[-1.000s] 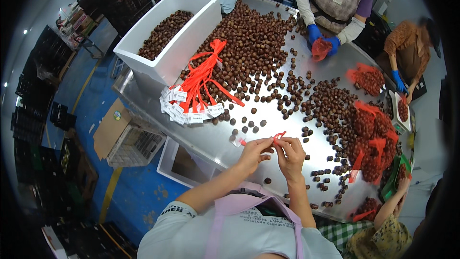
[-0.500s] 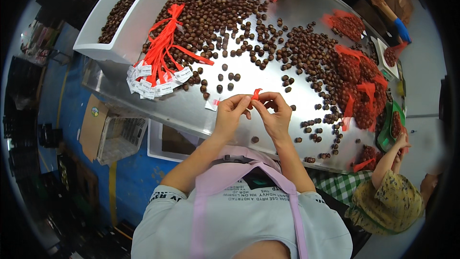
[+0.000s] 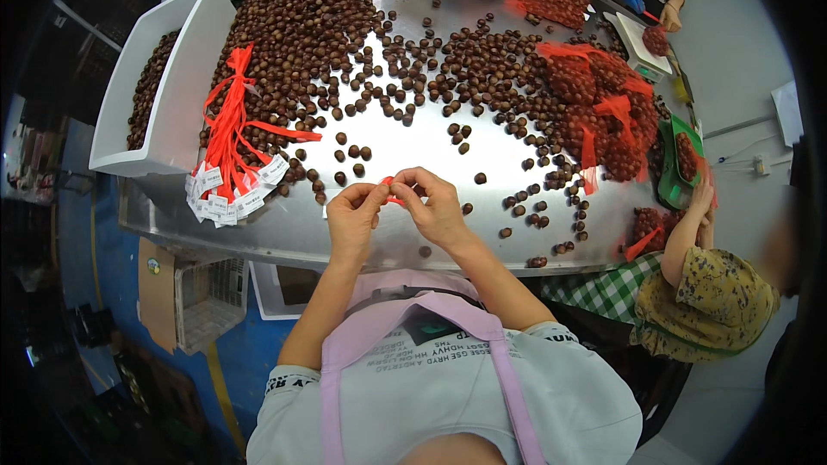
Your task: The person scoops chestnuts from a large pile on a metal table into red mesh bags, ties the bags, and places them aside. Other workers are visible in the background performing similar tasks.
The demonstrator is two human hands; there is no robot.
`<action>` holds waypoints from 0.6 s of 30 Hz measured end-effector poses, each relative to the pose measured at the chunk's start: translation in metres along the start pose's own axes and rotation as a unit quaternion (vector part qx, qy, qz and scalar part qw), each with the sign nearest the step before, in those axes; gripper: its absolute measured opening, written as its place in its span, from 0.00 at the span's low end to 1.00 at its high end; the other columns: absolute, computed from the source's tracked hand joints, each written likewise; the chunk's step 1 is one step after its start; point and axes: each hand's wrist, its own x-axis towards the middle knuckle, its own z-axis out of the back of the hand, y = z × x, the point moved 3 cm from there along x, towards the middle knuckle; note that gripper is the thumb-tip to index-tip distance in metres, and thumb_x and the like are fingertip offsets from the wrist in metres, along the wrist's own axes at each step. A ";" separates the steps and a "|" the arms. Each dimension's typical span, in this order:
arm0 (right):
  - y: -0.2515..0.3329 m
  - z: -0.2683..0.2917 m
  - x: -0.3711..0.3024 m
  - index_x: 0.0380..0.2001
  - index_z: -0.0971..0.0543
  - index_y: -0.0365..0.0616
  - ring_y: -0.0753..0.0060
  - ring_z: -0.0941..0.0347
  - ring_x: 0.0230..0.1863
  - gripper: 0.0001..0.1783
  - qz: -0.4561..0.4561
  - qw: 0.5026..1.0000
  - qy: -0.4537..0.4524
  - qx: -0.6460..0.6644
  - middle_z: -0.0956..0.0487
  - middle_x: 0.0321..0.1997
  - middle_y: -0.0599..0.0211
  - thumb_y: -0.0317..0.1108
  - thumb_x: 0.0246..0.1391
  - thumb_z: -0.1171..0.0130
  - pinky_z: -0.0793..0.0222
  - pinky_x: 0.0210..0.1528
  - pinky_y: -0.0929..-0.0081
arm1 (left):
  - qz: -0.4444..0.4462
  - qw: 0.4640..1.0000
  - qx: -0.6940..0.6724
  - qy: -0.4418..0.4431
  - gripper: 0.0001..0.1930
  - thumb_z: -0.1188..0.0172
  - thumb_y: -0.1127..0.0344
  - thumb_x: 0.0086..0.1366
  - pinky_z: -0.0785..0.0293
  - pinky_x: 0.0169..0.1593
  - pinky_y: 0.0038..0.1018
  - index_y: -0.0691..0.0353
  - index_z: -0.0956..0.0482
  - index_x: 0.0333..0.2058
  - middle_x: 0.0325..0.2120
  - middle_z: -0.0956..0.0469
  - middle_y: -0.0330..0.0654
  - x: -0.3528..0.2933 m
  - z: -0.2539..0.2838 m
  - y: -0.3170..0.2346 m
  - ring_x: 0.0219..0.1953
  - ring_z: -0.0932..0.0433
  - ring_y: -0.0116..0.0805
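Note:
A small piece of red netting [image 3: 395, 201] is pinched between my two hands above the near edge of the metal table. The fingers of my left hand [image 3: 351, 217] are closed at its left end. My right hand [image 3: 438, 211] grips it from the other side with thumb and fingertips. Most of the netting is hidden by my fingers. Left of my hands, a bundle of flat red net bags [image 3: 229, 125] with white tags [image 3: 226, 209] lies against the heap of round brown nuts [image 3: 289, 43]. A few loose nuts [image 3: 353, 152] lie just beyond my hands.
A white bin [image 3: 185, 95] with nuts stands at the left. Filled red net bags [image 3: 594, 90] are piled at the right, near a white scale [image 3: 642, 47] and a green scoop [image 3: 674, 159]. Co-workers' arms [image 3: 689, 224] reach in at the right and far edges. A crate [image 3: 211, 301] stands below.
The view has swung, so the table appears shifted left. My fingers have closed further round the netting, which stuck up between them before. At the far edge a filled net bag now shows.

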 end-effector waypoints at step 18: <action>-0.016 0.002 0.001 0.33 0.31 0.43 0.87 0.51 0.13 0.09 -0.208 0.943 0.152 0.211 0.42 0.12 0.82 0.35 0.50 0.51 0.53 0.15 0.89 | 0.047 0.975 -0.211 -0.043 0.10 0.51 0.66 0.61 0.43 0.14 0.16 0.57 0.40 0.22 0.12 0.39 0.31 0.017 0.020 0.004 0.13 0.40 0.19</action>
